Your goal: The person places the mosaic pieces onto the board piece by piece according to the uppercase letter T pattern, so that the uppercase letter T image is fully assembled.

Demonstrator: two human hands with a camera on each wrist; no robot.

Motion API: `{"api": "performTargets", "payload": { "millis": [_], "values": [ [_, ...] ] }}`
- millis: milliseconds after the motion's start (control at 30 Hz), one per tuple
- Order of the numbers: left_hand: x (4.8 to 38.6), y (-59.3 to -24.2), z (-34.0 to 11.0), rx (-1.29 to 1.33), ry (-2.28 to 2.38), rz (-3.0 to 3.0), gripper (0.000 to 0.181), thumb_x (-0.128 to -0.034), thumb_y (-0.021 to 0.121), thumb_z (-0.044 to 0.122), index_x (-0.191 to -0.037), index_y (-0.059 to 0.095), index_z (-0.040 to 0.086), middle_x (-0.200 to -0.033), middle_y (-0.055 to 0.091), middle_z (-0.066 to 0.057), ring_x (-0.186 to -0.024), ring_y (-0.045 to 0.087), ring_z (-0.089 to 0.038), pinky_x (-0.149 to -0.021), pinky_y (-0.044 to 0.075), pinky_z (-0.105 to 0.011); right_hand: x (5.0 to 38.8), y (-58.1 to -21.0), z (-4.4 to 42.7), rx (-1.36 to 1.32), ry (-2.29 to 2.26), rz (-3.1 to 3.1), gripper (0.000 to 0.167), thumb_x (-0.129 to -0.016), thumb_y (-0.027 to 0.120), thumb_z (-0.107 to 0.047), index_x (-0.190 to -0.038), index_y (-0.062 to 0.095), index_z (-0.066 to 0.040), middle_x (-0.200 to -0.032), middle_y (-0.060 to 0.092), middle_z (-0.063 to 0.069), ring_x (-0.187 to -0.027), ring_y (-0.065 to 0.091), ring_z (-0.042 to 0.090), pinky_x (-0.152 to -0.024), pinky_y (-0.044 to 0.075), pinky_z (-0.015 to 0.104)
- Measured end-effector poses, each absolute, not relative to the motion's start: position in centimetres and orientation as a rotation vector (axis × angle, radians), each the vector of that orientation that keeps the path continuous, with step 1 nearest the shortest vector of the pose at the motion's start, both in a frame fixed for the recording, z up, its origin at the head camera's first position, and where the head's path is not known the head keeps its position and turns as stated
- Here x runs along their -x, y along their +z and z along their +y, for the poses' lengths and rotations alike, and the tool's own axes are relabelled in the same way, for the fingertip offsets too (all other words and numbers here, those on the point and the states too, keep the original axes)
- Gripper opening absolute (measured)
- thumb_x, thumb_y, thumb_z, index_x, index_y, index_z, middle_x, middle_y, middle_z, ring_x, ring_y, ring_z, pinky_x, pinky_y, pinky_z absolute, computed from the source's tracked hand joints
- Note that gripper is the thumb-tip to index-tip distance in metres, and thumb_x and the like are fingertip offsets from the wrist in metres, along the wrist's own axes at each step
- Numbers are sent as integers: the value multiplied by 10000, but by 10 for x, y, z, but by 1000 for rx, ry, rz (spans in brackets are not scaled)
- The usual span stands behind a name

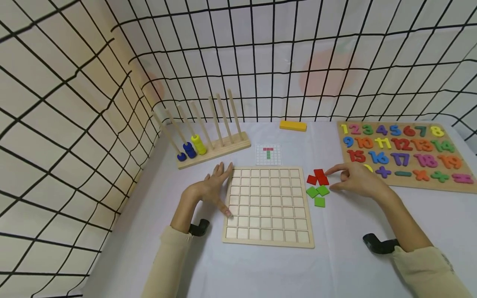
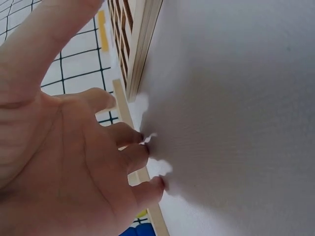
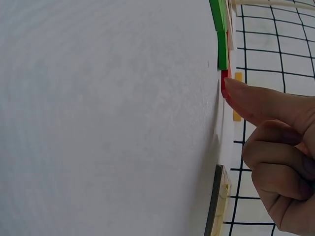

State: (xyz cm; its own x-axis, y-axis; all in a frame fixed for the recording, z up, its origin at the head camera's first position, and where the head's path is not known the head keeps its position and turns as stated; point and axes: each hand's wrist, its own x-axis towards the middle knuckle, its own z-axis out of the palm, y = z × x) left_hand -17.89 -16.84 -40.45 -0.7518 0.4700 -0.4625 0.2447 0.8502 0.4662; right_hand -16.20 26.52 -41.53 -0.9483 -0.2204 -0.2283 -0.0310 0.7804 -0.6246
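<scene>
The left hand (image 1: pixel 212 188) is spread wide at the left side of the wooden board (image 1: pixel 267 211), its thumb over the edge. The right hand (image 1: pixel 357 179) has its thumb and pointer finger apart, right beside the red squares (image 1: pixel 311 180). Green squares (image 1: pixel 312 192) lie nearer the person. All the squares are on the white bench (image 1: pixel 268 271), just right of the board.

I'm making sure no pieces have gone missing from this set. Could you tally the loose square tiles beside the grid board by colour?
Red tiles: 3
Green tiles: 3
Total: 6
</scene>
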Motion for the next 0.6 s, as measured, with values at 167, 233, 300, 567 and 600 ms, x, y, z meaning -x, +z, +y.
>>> {"api": "performTargets", "payload": {
  "millis": [167,233,300,567,600],
  "values": [
    [178,-405,-169,-520,483,2452,1550,-608,1006,403,-1667,-100,156,-1701,-208,-233,-1604,-179,-377,-1306,-1,-608,166,-417,263,188,-954,2677,444,-843,837,-161,-1229,707,13,-632,433,-6,-590,401,146,-496,309,244],
    [178,-405,-168,-512,462,2457,1548,-607,1005,410,-1668,-96,165,-1702,-211,-223,-1605,-183,-366,-1309,-4,-596,168,-417,261,180,-955,2680,423,-842,836,-157,-1211,715,9,-631,431,-5,-591,405,151,-497,313,246],
    [178,-406,-167,-501,450,2459,1548,-607,1004,414,-1668,-96,169,-1702,-216,-217,-1605,-187,-360,-1311,-13,-588,169,-417,259,173,-958,2679,402,-843,833,-155,-1194,723,7,-630,429,-3,-591,409,157,-497,319,247],
    [177,-407,-166,-506,441,2464,1554,-611,1002,412,-1662,-115,161,-1693,-240,-220,-1598,-210,-359,-1310,-43,-583,169,-417,259,145,-959,2687,344,-852,827,-143,-1147,743,12,-640,429,4,-615,422,176,-508,330,254],
    [177,-408,-166,-506,443,2463,1554,-612,1002,410,-1662,-116,158,-1692,-242,-221,-1598,-210,-361,-1310,-43,-585,168,-418,259,144,-958,2692,341,-848,832,-141,-1140,745,11,-644,429,4,-620,421,177,-510,328,254]
  ]
}}
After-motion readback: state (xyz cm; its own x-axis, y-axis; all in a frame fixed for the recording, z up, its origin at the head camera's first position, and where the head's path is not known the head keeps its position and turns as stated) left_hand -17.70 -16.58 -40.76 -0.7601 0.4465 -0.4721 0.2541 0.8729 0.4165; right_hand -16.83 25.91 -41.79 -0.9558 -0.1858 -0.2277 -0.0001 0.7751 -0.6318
